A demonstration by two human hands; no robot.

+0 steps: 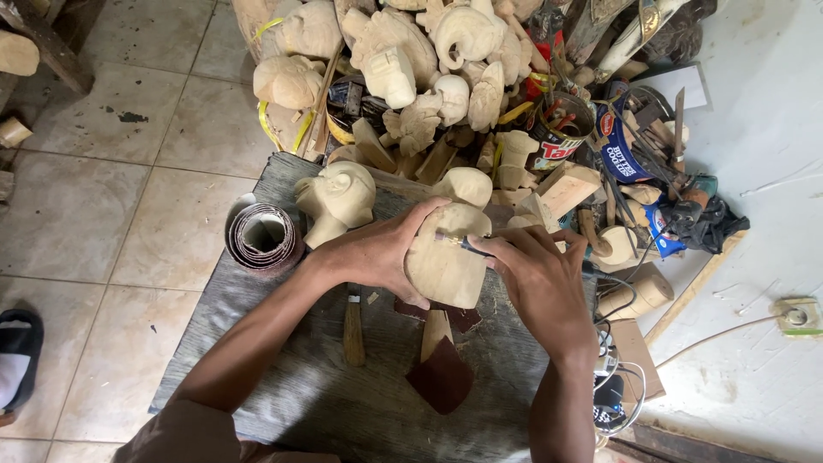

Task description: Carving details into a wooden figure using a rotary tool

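Note:
My left hand (377, 250) grips a pale oval wooden carving (444, 267), holding it upright on a grey wooden board (283, 377). My right hand (540, 279) holds a small carving tool (453, 243) with a dark handle, its tip touching the upper face of the carving. A carved wooden head (336, 197) stands just left of my left hand.
A roll of sandpaper (261, 236) lies at the board's left edge. A wooden-handled tool (353, 330) and dark sandpaper scraps (441, 377) lie near me. A pile of unfinished carvings (403, 60), tins and tools crowds the far side. A socket (797, 315) sits at the right.

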